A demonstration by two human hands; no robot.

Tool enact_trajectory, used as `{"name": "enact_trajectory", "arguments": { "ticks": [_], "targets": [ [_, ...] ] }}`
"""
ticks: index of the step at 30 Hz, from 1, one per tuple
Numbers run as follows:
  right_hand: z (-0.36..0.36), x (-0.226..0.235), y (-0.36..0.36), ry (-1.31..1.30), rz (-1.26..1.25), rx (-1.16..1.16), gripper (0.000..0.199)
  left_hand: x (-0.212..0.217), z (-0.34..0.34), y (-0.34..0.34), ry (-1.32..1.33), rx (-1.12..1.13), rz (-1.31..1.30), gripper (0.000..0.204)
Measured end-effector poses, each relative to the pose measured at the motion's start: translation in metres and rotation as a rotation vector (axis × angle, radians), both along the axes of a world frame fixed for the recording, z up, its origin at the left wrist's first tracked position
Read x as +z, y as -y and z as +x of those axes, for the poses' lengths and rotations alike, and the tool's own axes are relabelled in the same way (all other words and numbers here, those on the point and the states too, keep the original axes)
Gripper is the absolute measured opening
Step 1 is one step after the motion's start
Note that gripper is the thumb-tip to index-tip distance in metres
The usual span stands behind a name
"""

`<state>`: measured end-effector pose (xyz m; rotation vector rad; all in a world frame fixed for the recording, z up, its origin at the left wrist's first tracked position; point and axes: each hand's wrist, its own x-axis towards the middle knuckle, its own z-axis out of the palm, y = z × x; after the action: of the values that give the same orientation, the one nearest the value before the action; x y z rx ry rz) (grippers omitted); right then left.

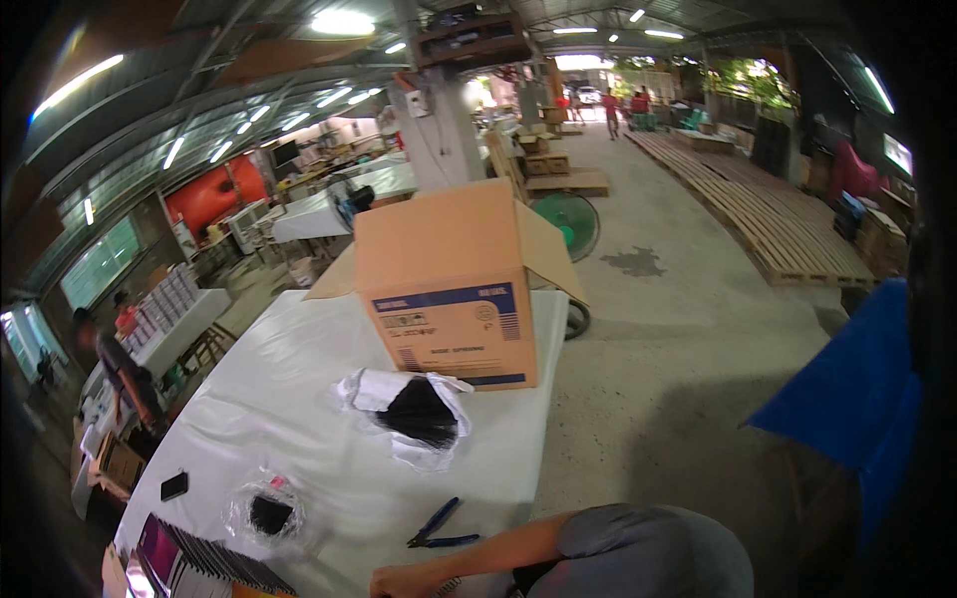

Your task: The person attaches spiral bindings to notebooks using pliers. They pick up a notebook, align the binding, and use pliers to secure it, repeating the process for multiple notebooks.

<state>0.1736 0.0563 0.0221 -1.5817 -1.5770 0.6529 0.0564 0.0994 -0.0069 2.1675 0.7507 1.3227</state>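
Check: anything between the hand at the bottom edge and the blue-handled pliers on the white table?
Nothing visible. The hand rests at the white-covered table edge; the blue-handled pliers lie just beyond it, bare cover between them.

Open-sided warehouse workshop — metal roof with strip lights (341,22), concrete floor (678,329), stacked wooden pallets (768,219), cardboard box (454,284) on cloth-covered counter (299,399) — packing area.

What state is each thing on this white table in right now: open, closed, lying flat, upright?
Cardboard box: upright, top flaps open.
White wrapper with black bundle: torn open, lying flat.
Clear plastic bag: lying flat, something dark inside.
Blue-handled pliers: lying flat, handles spread.
Black phone: lying flat, screen dark.
Stack of flat booklets: leaning in a row at the table edge.
Hand: resting at the table edge, holding nothing visible; which hand, unclear.
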Motion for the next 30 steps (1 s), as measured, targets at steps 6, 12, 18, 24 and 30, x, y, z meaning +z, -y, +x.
{"name": "enact_trajectory", "arguments": {
  "ticks": [6,12,18,24,30],
  "targets": [
    [-0.012,0.018,0.017,-0.333,0.083,0.053,0.031,0.006,0.015,0.007,-0.038,-0.05,-0.048,0.08],
    [-0.019,0.045,0.026,-0.301,0.01,-0.008,0.026,0.007,0.013,0.009,-0.047,-0.029,-0.079,0.078],
    [0.004,-0.029,-0.014,0.016,0.421,-0.042,0.005,0.01,0.016,0.012,-0.048,-0.054,-0.094,0.076],
    [0.078,0.012,0.004,0.561,0.204,-0.365,0.028,0.009,0.012,0.008,-0.056,-0.032,-0.123,0.074],
    [0.118,-0.023,0.022,0.572,-0.158,-0.407,0.047,0.01,0.014,0.007,-0.054,-0.05,-0.147,0.072]
  ]
}}
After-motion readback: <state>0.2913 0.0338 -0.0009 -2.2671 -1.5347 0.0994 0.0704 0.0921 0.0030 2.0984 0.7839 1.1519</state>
